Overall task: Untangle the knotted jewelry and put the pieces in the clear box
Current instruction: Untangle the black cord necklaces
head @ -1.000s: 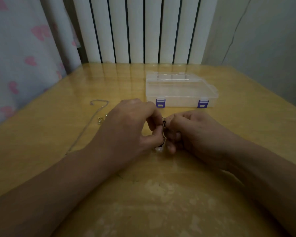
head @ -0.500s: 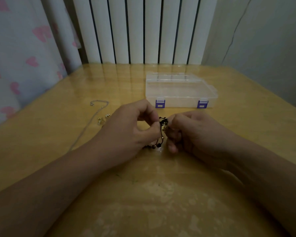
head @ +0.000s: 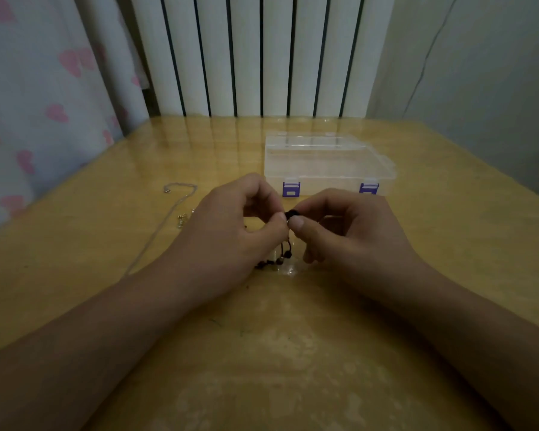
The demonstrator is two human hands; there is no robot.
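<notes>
**A:** Where have you got the beaded cord (head: 283,256) right now?

**B:** Your two hands meet over the middle of the table (head: 448,231), a little nearer its far edge than you. Your left hand (head: 231,231) and right hand (head: 349,234) each pinch the dark top of the cord between thumb and forefinger, tips almost touching. The other fingers of both hands are curled in loosely.

**A:** And which way does the piece lie from your fingers?

**B:** It hangs straight down from the pinch. Its long axis runs from your fingertips toward you and down to the table, where the lowest beads trail off to the left, under your left hand. That matters: I'd judge the slack is all below your grip, so any pull apart should go sideways, left and right, not upward.

**A:** Which hand is nearer the clear box (head: 327,163)?

**B:** Your right. The box sits just beyond it toward the far edge, lid down, both purple latches (head: 291,189) facing you. You'd probably need to open it before dropping anything in.

**A:** Anything else loose?

**B:** A thin silver chain (head: 168,219) lies toward the left edge, with small gold pieces (head: 182,219) beside it, just left of your left hand. Whether those are knotted together I can't tell.
</notes>
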